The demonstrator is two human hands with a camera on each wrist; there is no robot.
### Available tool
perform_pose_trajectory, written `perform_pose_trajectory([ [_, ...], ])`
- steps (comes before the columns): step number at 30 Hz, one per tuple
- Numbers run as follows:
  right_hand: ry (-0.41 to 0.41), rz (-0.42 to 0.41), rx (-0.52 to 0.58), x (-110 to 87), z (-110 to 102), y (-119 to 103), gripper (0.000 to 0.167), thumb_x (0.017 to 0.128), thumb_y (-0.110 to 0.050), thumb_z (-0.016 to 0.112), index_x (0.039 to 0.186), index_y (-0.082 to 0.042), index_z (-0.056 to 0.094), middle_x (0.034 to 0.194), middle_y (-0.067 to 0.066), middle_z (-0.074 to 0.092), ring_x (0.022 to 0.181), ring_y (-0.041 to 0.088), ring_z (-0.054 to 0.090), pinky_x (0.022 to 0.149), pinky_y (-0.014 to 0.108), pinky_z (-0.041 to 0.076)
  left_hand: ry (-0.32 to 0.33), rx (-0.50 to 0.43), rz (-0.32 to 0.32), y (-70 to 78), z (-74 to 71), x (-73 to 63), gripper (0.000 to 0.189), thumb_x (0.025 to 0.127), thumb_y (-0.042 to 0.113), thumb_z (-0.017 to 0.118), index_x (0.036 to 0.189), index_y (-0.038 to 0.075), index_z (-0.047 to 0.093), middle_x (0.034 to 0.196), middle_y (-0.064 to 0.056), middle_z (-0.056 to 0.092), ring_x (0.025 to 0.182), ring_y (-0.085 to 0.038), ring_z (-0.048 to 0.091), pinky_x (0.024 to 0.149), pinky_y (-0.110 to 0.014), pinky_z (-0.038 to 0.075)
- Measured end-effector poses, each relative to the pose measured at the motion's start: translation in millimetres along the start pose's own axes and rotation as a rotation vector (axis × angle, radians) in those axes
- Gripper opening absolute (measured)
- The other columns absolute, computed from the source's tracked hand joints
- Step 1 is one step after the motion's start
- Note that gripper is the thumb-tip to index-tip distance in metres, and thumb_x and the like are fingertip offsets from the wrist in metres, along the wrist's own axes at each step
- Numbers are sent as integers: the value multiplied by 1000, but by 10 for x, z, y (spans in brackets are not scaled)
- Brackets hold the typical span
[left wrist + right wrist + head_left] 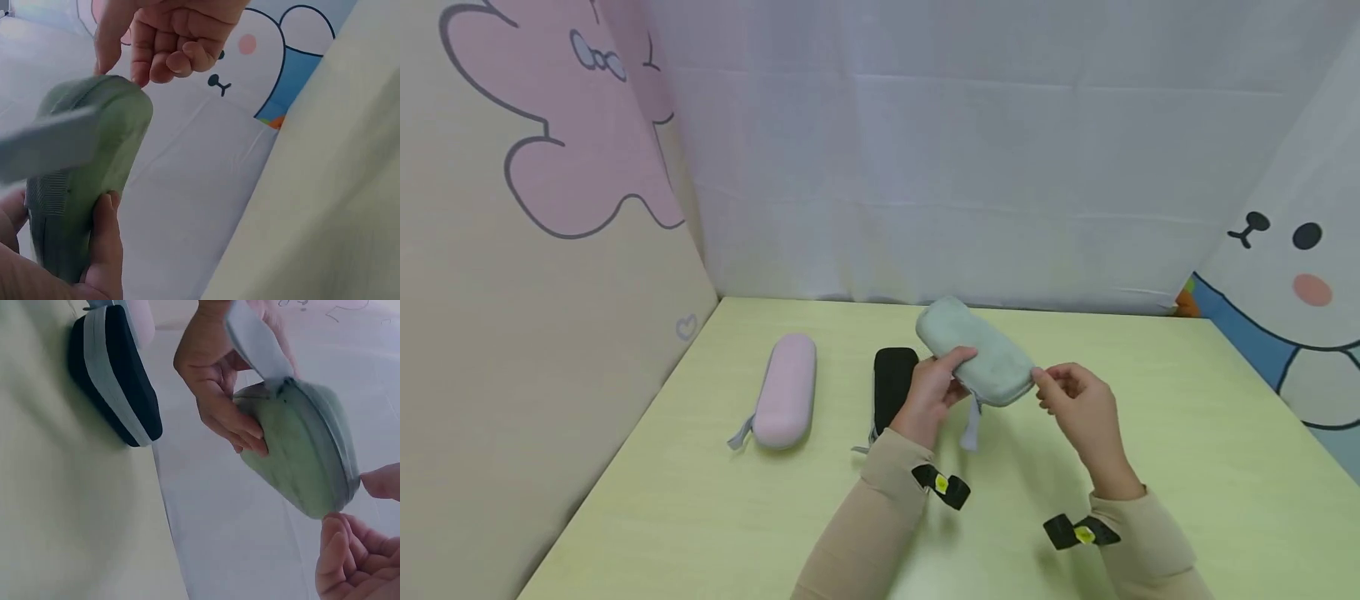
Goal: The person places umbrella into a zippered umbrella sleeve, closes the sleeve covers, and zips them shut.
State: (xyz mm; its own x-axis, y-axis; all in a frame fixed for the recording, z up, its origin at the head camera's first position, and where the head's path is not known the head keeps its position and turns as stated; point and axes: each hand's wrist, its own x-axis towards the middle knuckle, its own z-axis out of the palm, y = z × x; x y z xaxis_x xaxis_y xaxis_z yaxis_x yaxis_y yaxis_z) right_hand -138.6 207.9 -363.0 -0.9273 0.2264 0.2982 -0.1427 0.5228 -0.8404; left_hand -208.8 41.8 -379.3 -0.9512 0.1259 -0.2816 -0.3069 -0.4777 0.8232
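Note:
A pale green zip case (976,350) is held above the table, tilted, with a light fabric zipper pull (971,425) hanging from it. My left hand (931,393) grips its near side, thumb on the upper face and fingers underneath. At the right end, my right hand (1081,408) pinches the case's edge between thumb and forefinger, its other fingers curled loosely. In the right wrist view, the zipper line runs around the side of the green case (300,447). The zipper looks shut where it shows.
A black zip case (891,383) with a grey zipper lies on the table (700,517), partly behind my left hand. To its left lies a pink zip case (786,392) with a grey pull. A white curtain (887,167) and cartoon-printed panels stand around the table.

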Motion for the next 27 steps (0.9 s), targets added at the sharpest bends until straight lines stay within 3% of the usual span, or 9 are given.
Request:
perform_pose_trajectory([
  [5,46,126,-34,52,-105,74,43,91,-39,58,99,3,61,77,10,65,61,5,58,57,19,49,20,227,1,-151,74,45,48,75,21,77,114,3,58,95,-10,63,68,-13,57,61,-26,46],
  [7,62,141,-56,64,-114,112,41,91,-37,58,98,3,62,76,9,65,60,4,57,57,18,48,32,285,0,-229,122,50,51,74,19,78,116,3,54,98,-10,60,82,-19,61,71,-33,49],
  [10,77,144,-110,71,-105,174,36,92,-33,58,96,3,62,74,8,65,60,5,57,55,18,47,59,338,-6,-355,194,65,50,73,17,79,114,2,54,97,-10,58,87,-24,61,76,-38,50],
  [20,17,90,-170,84,18,336,24,91,-20,58,96,3,63,77,10,65,60,6,58,52,22,45,92,508,-57,-556,144,114,35,78,17,76,104,1,60,92,-7,60,85,-20,60,76,-36,50],
  [24,-19,58,-203,72,42,370,22,92,-18,56,97,2,62,81,11,64,65,12,59,54,25,45,88,557,-43,-617,124,130,29,79,16,76,100,1,63,90,-6,60,84,-20,60,74,-35,50],
  [27,-46,2,-231,52,55,403,21,93,-17,55,101,1,62,87,13,64,75,21,60,61,29,46,79,647,-9,-634,105,114,26,80,16,73,99,0,65,89,-7,62,84,-20,60,74,-35,50],
])
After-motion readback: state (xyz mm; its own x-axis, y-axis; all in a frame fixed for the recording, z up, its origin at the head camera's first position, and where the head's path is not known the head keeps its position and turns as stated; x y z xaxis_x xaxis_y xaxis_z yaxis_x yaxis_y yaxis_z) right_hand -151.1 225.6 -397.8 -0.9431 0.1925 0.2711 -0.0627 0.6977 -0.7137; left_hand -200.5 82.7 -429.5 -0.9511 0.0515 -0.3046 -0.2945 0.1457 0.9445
